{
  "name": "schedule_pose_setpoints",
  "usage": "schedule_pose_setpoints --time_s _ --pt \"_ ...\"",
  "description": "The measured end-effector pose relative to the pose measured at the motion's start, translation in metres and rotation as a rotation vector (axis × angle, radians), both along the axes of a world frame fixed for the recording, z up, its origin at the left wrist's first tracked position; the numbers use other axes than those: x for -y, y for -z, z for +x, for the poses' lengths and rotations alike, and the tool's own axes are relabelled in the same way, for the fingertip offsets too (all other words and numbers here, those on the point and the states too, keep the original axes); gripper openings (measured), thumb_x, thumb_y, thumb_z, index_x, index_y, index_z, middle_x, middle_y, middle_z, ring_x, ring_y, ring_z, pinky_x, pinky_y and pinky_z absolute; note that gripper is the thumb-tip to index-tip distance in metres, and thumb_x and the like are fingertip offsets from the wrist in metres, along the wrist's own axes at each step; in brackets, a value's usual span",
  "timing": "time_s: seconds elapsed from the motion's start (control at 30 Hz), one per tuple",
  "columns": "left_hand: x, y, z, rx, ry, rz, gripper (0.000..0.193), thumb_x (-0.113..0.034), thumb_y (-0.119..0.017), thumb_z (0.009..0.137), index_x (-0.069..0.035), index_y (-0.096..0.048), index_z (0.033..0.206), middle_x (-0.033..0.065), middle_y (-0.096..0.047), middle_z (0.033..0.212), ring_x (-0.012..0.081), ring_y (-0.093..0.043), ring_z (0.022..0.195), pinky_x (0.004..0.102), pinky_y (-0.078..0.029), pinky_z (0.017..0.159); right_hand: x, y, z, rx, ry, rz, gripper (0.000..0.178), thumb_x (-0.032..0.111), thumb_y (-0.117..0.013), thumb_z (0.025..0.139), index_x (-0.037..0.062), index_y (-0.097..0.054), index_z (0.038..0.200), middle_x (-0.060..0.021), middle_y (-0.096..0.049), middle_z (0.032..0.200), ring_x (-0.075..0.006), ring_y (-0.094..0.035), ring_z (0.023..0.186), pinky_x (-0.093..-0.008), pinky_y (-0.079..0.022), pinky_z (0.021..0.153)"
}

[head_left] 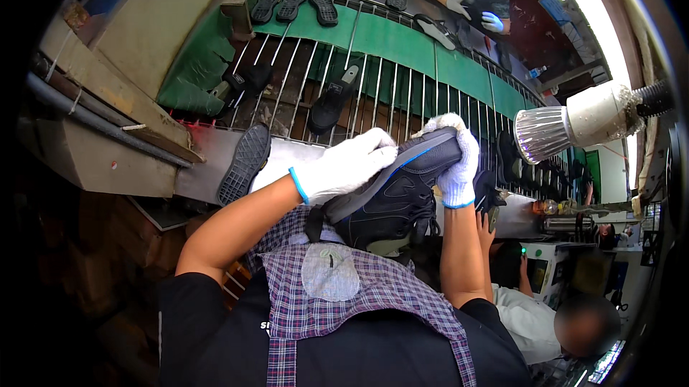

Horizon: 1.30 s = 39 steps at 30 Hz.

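A black lace-up shoe [387, 208] with a grey sole edge and a thin blue line is tilted in front of my chest, its sole side toward the upper left. My right hand [459, 164], in a white glove with a blue cuff, is wrapped round the toe end. My left hand [352, 162], gloved the same way, has its bent fingers pressed together against the sole's edge; the fingertips are partly hidden. Left of that hand, a loose dark grey outsole [245, 163] leans on the metal ledge with its tread showing.
Beyond the ledge runs a metal-bar rack [375, 100] with green strips, bearing a black shoe part [334, 102]. Several outsoles [292, 4] lie at its far side, where gloved co-workers stand. A lamp [574, 123] juts in from the right. Another person [531, 322] sits at lower right.
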<state>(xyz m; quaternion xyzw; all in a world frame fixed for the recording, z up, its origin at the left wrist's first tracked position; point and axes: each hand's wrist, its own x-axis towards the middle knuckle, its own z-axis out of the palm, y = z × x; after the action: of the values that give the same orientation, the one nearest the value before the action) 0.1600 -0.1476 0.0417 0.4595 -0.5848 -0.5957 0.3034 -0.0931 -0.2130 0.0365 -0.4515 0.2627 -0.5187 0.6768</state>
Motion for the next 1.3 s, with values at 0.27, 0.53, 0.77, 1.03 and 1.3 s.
schedule_pose_setpoints --time_s 0.27,0.53,0.77,1.03,1.3 --pt "0.013 0.006 -0.008 0.499 0.141 -0.439 0.043 -0.048 -0.055 0.107 -0.005 -0.061 0.107 0.0232 -0.066 0.105 0.0448 -0.069 0.099 0.0528 -0.053 0.085 -0.002 0.047 0.000 -0.073 0.286 0.203 0.036 0.038 -0.059 0.105 0.0041 -0.068 0.113 -0.0202 -0.075 0.107 -0.0297 -0.073 0.097 -0.0428 -0.059 0.091" --pt "-0.011 0.082 0.035 -0.151 0.092 -0.100 0.057 -0.030 -0.073 0.101 -0.008 -0.054 0.149 0.0173 -0.061 0.142 0.0288 -0.061 0.128 0.0419 -0.050 0.108 -0.016 0.037 -0.031 0.497 0.373 0.248 0.063 0.063 -0.050 0.106 0.0036 -0.070 0.100 -0.0163 -0.073 0.098 -0.0323 -0.070 0.090 -0.0484 -0.058 0.090" --pt "-0.041 0.064 0.030 0.125 -0.147 -0.028 0.045 -0.033 -0.079 0.091 0.002 -0.069 0.116 0.0150 -0.072 0.096 0.0241 -0.070 0.090 0.0386 -0.057 0.083 -0.026 0.073 -0.034 0.705 0.281 0.290 0.056 0.052 -0.043 0.111 0.0162 -0.046 0.068 -0.0010 -0.051 0.070 -0.0259 -0.060 0.088 -0.0565 -0.036 0.123" --pt "0.022 0.043 0.015 0.842 0.349 -0.084 0.090 -0.058 -0.090 0.071 -0.003 -0.058 0.134 0.0232 -0.071 0.124 0.0393 -0.071 0.115 0.0461 -0.055 0.100 -0.058 0.149 -0.005 -0.109 0.210 0.322 0.035 0.028 -0.060 0.107 0.0009 -0.069 0.128 -0.0096 -0.070 0.123 -0.0190 -0.065 0.113 -0.0364 -0.049 0.108" --pt "0.052 0.034 -0.028 0.957 0.507 -0.142 0.098 -0.066 -0.087 0.070 -0.001 -0.055 0.136 0.0282 -0.069 0.127 0.0459 -0.069 0.118 0.0487 -0.055 0.101 -0.032 0.131 0.007 -0.127 0.063 0.102 0.048 0.018 -0.065 0.099 0.0026 -0.058 0.145 -0.0090 -0.062 0.141 -0.0211 -0.055 0.135 -0.0352 -0.040 0.118"
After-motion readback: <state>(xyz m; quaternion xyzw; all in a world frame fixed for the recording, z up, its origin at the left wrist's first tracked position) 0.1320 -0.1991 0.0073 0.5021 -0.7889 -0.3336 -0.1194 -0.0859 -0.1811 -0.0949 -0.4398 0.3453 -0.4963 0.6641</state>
